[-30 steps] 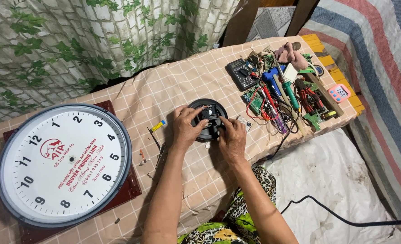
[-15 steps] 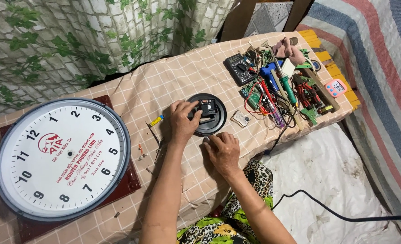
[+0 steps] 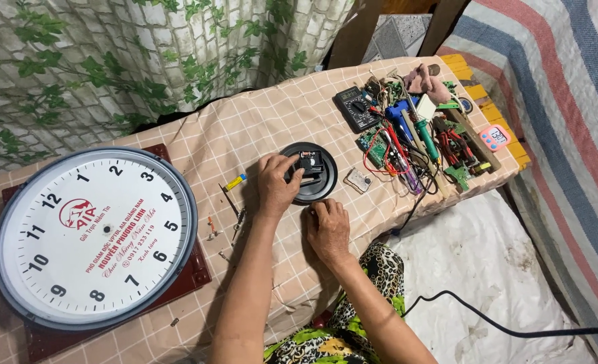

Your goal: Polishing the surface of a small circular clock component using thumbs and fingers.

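A low bench [image 3: 198, 135] covered in a beige checked cloth stands against a wall papered with white brick and green ivy; a striped woven mat lies to the right and a pale sheet below it, crossed by a black cable [image 3: 514, 323].

The left hand [image 3: 276, 182] reaches forward and lies on the left rim of a round black disc [image 3: 312, 176] near the middle of the bench, its fingers [image 3: 287, 165] curled over the edge and grasping it, thumb towards the small black clock movement [image 3: 310, 162] that sits on the disc. The right hand [image 3: 328, 226] rests on the cloth just below the disc, fingers bent loosely downward; whether they pinch anything cannot be told.

A large round wall clock face [image 3: 93, 236], white with a grey rim, lies on a dark red board at the left, well apart from the hands. Between it and the left hand lie a small yellow and blue piece [image 3: 235, 182] and thin metal bits. To the right of the disc lies a small grey rectangular part [image 3: 359, 180], then a crowded heap: a black multimeter [image 3: 356, 108], a soldering iron with green grip [image 3: 425, 138], circuit boards and red wires, and a pink timer [image 3: 495, 137] at the bench's edge.
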